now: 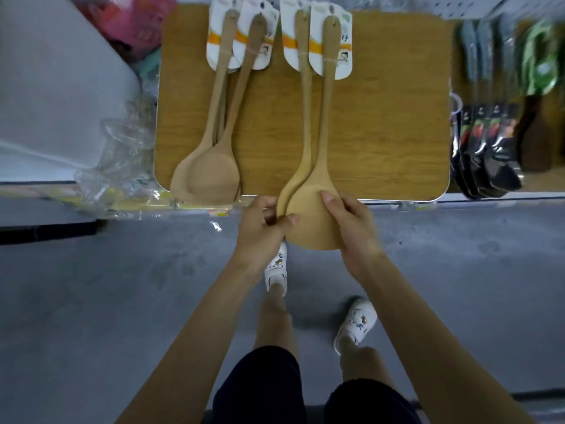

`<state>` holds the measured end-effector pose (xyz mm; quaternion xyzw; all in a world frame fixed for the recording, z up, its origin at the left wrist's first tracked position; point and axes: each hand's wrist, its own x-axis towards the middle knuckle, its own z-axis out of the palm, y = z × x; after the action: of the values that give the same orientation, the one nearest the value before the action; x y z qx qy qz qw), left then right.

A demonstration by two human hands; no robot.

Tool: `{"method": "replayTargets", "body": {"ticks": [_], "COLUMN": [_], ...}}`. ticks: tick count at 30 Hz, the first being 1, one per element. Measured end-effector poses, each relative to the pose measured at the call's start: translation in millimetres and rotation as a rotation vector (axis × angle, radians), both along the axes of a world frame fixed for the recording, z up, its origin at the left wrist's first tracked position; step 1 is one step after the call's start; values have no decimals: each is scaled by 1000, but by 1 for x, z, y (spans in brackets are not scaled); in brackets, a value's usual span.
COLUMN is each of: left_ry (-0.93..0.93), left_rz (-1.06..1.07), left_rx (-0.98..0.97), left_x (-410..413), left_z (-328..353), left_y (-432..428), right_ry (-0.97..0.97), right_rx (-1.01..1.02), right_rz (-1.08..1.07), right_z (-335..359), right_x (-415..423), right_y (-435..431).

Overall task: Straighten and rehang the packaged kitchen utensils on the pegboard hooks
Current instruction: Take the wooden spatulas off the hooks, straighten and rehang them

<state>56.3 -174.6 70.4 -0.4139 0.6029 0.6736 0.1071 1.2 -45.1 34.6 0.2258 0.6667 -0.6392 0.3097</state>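
A long wooden spatula (312,215) hangs from the top by its white card label (344,61), with one more spatula just behind it. Its wide flat end is low, past the bottom of the brown wooden board (382,117).

The left hand (263,234) pinches the flat end's left edge, thumb in front. The right hand (351,228) holds the right edge the same way.

Two more wooden spatulas (214,175) hang to the left. Black packaged utensils (489,154) hang to the right. Below is a grey floor (122,301) and white shoes (276,270).

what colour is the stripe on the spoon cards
Orange, across the white cards; seen in the head view.
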Motion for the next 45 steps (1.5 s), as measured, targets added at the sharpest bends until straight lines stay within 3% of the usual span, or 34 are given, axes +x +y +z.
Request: {"method": "replayTargets", "body": {"ticks": [6, 16, 30, 37, 45], "left_ry": [37, 173, 493, 562, 610], "left_rz": [-187, -396, -710, -770, -764], "left_rx": [-5, 57, 38, 50, 28], "left_x": [14, 25, -83, -118, -204], "left_z": [37, 120, 261, 274, 276], "left_y": [87, 304, 565, 680, 829], "right_ry": [100, 249, 575, 658, 692], "right_rx": [-49, -118, -83, -58, -80], "right_rz": [-53, -133, -262, -348, -435], "right_z": [43, 136, 248, 260, 270], "right_x": [-3, 29, 65, 28, -78], "right_y": [91, 335, 575, 688, 848]}}
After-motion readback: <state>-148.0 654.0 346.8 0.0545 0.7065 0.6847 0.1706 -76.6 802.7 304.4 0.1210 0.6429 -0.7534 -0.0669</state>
